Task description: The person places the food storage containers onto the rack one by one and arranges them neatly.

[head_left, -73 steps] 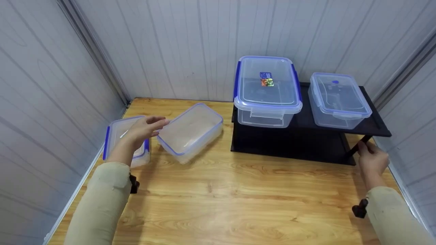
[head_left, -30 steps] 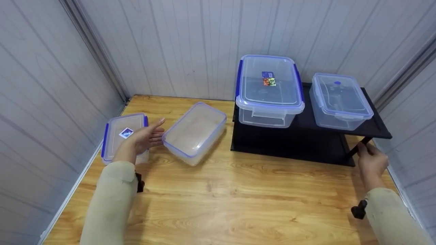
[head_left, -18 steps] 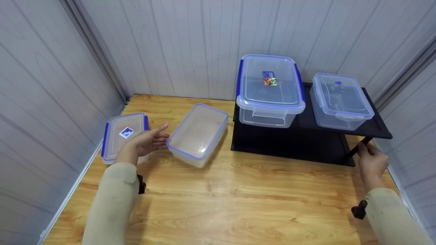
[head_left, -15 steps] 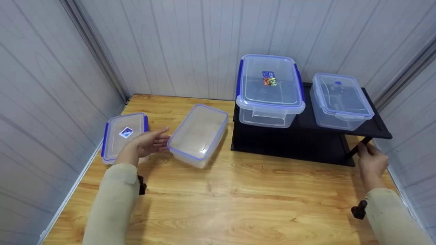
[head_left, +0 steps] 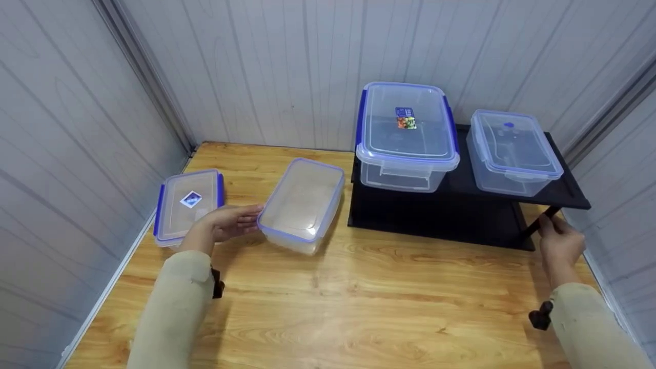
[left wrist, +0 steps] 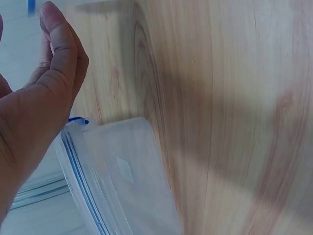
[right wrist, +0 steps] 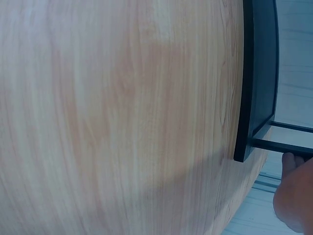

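We note the box (head_left: 302, 200) between shelf (head_left: 435, 215) and nearer left hand (head_left: 228, 221), straight fingers touching it, long axis running away slightly shelfward, right hand (head_left: 561, 243) clamping the shelf's post (head_left: 536, 224).

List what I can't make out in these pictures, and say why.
Head: print on the label of the large box, too small to read.
Head: part of the leftmost box, hidden by the left hand.
Left wrist: nearly all of the second box from the left, cut off by the top edge.
Right wrist: part of the right hand, cut off by the right edge.
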A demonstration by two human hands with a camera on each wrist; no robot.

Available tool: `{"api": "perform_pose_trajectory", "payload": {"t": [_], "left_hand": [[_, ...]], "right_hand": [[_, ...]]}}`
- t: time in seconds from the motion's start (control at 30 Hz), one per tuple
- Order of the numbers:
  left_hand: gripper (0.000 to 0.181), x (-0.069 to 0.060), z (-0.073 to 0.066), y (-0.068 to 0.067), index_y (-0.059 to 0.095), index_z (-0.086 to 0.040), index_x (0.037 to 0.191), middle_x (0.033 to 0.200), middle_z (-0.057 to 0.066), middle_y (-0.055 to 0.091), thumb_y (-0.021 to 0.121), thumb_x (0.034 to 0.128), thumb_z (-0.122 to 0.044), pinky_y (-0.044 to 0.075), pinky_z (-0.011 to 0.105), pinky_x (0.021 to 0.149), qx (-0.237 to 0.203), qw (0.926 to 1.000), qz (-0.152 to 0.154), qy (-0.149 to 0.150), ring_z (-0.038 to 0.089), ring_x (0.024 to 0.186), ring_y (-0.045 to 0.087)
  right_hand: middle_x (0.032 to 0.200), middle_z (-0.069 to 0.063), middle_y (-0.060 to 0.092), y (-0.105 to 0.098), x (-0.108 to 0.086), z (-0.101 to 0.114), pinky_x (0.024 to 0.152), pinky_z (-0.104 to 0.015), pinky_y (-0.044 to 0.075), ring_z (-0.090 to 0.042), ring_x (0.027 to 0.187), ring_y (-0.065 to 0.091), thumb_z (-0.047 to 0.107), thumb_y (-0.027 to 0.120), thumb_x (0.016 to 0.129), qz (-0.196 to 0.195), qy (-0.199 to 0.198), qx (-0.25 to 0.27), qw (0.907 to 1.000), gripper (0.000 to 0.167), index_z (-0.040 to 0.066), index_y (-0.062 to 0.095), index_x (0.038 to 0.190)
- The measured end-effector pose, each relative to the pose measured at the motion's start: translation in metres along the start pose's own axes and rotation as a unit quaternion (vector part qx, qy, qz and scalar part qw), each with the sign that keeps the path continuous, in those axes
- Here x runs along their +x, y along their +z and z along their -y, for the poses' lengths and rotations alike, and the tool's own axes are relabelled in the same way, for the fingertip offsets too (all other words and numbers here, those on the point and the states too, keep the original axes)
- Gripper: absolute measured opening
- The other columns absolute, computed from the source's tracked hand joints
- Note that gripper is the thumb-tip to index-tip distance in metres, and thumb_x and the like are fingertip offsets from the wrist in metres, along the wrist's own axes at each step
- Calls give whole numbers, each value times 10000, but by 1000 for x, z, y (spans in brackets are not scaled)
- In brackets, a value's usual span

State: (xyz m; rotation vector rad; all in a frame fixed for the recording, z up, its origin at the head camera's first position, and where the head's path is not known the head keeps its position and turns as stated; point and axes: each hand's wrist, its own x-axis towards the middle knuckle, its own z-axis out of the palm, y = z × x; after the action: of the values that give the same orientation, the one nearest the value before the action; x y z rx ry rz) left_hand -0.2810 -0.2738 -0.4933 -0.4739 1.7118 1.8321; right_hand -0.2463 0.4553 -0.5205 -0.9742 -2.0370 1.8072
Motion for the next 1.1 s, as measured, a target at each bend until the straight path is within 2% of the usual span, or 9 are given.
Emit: {"api": "perform_pose_trajectory", "payload": {"t": [0.13,0.33,0.4,0.5,0.6,0.67,0.77,0.97,1.1], "left_hand": [[248,0,1,3,669,-67,1118,916,-10,719,761,1021,-275,568,320,1078,97,9999,-1,-112,113,878,702],[342,-1,3,7,631,-39,1187,888,-10,714,801,991,-262,577,316,1061,375,9990,-137,-190,116,861,718],[330,-1,4,7,648,-41,1163,871,-10,721,811,983,-265,594,297,1021,511,9984,-152,-180,117,861,721],[250,0,6,8,692,-54,1058,825,-6,728,818,975,-253,623,234,877,619,9978,-168,-187,107,821,717],[191,0,8,9,714,-75,952,788,1,724,816,974,-235,603,180,721,571,9980,-144,-219,87,752,692],[178,-1,9,10,726,-82,911,781,8,722,817,973,-222,588,165,671,418,9987,-141,-243,82,724,681],[169,-1,12,10,732,-81,900,785,20,723,812,977,-208,590,167,657,175,9994,-130,-257,85,716,677],[131,-2,20,12,734,-59,918,816,44,723,771,1004,-150,623,195,727,-317,9993,52,-207,115,745,694],[183,-2,28,13,727,-68,872,796,28,712,712,1040,-138,616,182,731,-380,9989,268,-49,110,743,683]], "right_hand": [[1583,-132,482,0,0,0,1157,-199,425,-114,1307,608,348,701,1035,-14,-38,69,10000,571,151,527,1542],[1491,-60,580,0,0,-1,1202,-241,404,-67,1307,622,379,711,1026,-63,-70,-85,9999,580,161,541,1536],[1438,-17,623,-1,1,-1,1185,-222,418,-21,1235,658,376,719,1022,-60,-115,-65,9999,570,158,558,1524],[1379,4,655,-1,1,-2,1113,-167,463,69,1030,700,355,729,1019,-54,-242,16,9997,549,139,580,1502],[1380,8,658,-1,1,-3,1075,-147,481,108,906,695,338,721,1026,0,-310,61,9995,546,119,571,1503],[1369,12,664,-2,1,-3,1068,-137,481,122,855,670,356,719,1025,-58,-270,-38,9996,547,137,573,1504],[1402,-11,646,-1,0,-3,1091,-157,476,102,933,683,368,712,1028,-76,-235,-116,9996,548,149,569,1509],[1539,-99,533,-1,1,-1,1127,-183,453,29,1150,685,379,700,1035,-14,-144,-165,9998,570,154,539,1532],[1538,-94,532,-1,1,0,1154,-204,438,-10,1219,665,389,692,1038,-12,-116,-252,9996,574,159,533,1539]]}}
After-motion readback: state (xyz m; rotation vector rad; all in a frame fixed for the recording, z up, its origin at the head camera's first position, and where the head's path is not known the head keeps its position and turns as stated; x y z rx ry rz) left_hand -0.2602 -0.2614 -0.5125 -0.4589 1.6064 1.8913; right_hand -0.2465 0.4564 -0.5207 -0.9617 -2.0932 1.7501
